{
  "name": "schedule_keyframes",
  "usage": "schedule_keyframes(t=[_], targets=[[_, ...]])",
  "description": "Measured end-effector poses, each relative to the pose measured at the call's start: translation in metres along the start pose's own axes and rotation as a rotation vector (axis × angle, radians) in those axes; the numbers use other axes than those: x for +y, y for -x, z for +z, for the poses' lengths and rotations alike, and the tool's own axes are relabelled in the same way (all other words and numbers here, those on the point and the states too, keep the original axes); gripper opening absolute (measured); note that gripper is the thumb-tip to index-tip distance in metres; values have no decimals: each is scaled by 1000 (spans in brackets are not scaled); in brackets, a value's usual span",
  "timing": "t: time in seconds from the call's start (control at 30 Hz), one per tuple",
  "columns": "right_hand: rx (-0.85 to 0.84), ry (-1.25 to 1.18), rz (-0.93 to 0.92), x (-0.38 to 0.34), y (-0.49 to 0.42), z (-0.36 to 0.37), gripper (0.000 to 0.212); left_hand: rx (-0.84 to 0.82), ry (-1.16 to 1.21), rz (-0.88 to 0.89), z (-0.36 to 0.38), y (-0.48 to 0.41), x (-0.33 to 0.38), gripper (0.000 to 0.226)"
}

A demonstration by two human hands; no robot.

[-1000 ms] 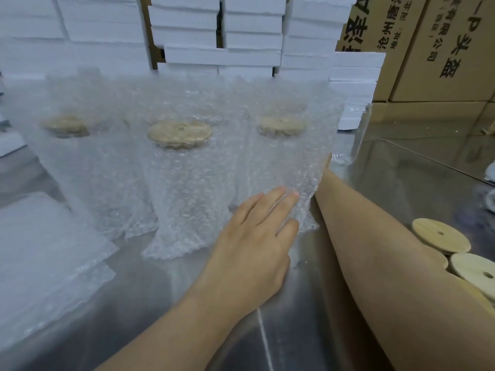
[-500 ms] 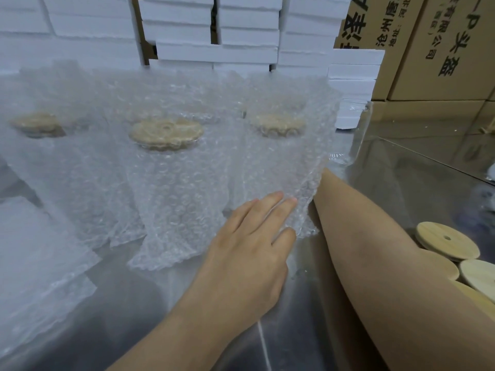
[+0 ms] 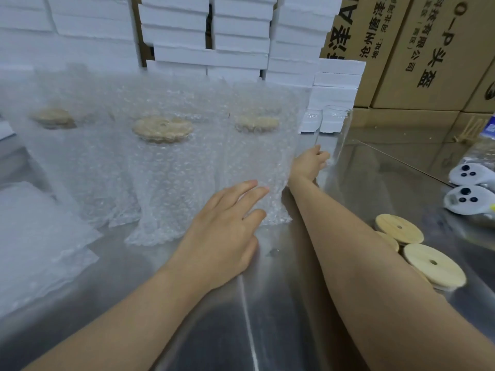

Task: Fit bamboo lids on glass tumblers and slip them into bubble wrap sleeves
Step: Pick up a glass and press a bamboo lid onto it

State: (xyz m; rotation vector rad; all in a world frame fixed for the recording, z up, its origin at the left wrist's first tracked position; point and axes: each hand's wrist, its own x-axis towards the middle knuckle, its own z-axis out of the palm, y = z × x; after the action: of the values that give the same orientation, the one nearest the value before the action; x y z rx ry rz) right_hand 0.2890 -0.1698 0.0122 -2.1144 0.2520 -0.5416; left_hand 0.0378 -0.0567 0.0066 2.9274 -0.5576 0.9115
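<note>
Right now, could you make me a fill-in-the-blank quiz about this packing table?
The left hand lies flat against a ____ wrap sleeve.
The right hand grips a bare ____ tumbler.
Directly behind the sleeves, the stacked flat boxes are ____.
Missing words: bubble; glass; white.

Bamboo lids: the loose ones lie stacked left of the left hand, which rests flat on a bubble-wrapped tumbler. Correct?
No. The head view shows the loose bamboo lids right of the right forearm; the left hand does rest flat on a bubble-wrapped tumbler.
</note>
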Motion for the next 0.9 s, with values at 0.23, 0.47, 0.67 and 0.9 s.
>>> schedule_keyframes(t=[0.23, 0.47, 0.67, 0.9], targets=[[80, -119, 64, 5, 60, -28, 68, -28, -7, -22, -8, 0, 6, 29], [95, -188, 42, 8, 109, -53, 84, 4, -14, -76, -12, 11, 10, 35], [145, -430, -2, 6, 128, -79, 86, 98, 167, -189, -15, 30, 0, 38], [286, -784, -376, -26, 153, -110, 86, 332, 458, -340, -21, 31, -10, 29]])
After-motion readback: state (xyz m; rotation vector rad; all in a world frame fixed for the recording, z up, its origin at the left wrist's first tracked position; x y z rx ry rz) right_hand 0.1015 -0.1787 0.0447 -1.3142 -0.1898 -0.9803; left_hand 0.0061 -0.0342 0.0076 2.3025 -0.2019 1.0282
